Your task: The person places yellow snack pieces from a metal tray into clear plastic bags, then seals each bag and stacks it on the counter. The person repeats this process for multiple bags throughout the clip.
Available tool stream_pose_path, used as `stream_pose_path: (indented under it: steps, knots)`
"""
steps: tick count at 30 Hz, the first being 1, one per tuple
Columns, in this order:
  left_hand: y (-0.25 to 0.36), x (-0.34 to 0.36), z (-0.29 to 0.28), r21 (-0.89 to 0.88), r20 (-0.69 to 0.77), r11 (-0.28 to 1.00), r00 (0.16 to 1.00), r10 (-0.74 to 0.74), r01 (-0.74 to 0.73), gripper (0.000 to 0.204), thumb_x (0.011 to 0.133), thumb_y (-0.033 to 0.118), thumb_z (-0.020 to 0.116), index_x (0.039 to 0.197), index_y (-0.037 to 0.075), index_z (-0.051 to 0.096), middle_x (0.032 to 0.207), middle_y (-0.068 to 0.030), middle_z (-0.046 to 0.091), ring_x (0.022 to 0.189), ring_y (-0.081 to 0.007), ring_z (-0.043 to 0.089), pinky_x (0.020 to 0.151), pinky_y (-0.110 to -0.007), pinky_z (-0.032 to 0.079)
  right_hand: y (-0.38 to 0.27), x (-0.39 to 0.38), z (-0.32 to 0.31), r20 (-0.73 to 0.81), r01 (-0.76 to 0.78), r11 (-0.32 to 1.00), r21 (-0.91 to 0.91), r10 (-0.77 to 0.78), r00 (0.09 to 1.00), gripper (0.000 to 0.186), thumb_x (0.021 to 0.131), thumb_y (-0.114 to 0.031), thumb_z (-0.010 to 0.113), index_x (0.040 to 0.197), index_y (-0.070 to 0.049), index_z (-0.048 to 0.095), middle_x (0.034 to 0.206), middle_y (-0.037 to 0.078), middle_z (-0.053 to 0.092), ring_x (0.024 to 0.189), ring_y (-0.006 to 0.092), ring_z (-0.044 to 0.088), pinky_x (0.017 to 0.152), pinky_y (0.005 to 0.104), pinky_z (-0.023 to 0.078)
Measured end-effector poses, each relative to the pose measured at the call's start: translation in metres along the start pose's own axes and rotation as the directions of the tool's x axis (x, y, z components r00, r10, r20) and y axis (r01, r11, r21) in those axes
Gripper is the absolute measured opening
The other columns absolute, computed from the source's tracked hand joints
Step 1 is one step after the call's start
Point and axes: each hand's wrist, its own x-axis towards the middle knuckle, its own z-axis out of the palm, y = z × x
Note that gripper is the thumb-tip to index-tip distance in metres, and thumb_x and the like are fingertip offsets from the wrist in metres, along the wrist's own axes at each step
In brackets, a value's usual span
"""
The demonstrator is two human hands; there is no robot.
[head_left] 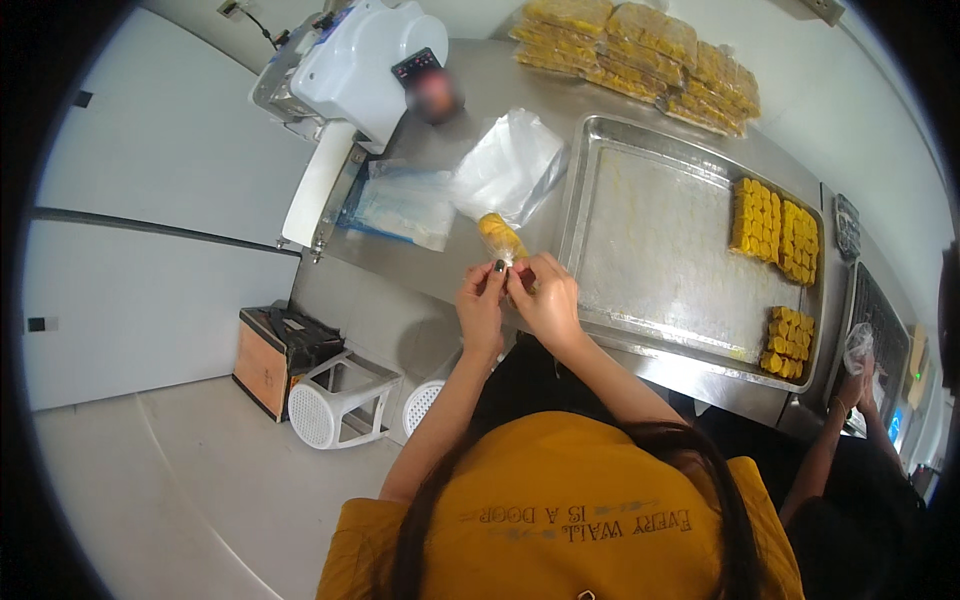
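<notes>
My left hand [482,305] and my right hand [545,300] meet at the front edge of the steel counter, both pinching the gathered neck of a small clear plastic bag [497,232] with yellow food inside. Just beyond the bag lies a stack of clear plastic bags [508,160], with flat bluish plastic sheets [400,205] to its left. A large steel tray [575,220] sits to the right of my hands, holding blocks of small yellow pieces [755,220] along its right side, upper and lower.
A white machine [355,75] stands at the back left. Packed yellow bags [630,50] are piled along the back wall. Lower left are a white plastic stool [340,400] and a black-and-orange box [270,360]. A co-worker's gloved hands and arms [850,400] are at the right.
</notes>
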Motion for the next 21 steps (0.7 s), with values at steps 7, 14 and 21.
stream_pose_path:
  steps: [7,14,21]
  knots:
    - [0.006,-0.002,0.000,0.054,0.023,0.998,0.999,-0.024,0.023,0.013,0.087,0.007,0.057,0.094,-0.004,0.061,0.093,-0.0016,0.050,0.084,-0.0110,0.056,0.076,-0.024,0.048,0.002,-0.001,0.000,-0.049,0.042,0.994,-0.098,-0.047,0.998,0.009,0.073,-0.008,0.065,0.076,-0.002,0.060,0.072,0.010,0.058,0.060,0.0269,0.057,0.061,0.0358,0.044]
    - [0.013,-0.002,-0.001,0.233,0.080,0.972,0.997,0.020,-0.038,0.014,0.086,0.007,0.059,0.091,-0.005,0.063,0.090,-0.0019,0.051,0.081,-0.0113,0.057,0.074,-0.025,0.049,0.009,0.007,-0.002,0.008,0.106,0.990,-0.097,-0.106,0.994,0.008,0.070,-0.007,0.063,0.075,-0.002,0.058,0.070,0.011,0.057,0.061,0.0275,0.056,0.060,0.0371,0.044]
    - [0.008,0.005,0.000,0.518,0.038,0.847,0.992,0.122,-0.124,0.013,0.085,0.006,0.059,0.086,-0.006,0.063,0.088,-0.0033,0.052,0.075,-0.0122,0.059,0.071,-0.024,0.049,0.017,0.012,-0.002,0.081,0.185,0.983,0.001,-0.184,0.980,0.010,0.069,-0.005,0.062,0.075,-0.002,0.055,0.072,0.011,0.055,0.058,0.0286,0.053,0.059,0.0372,0.043]
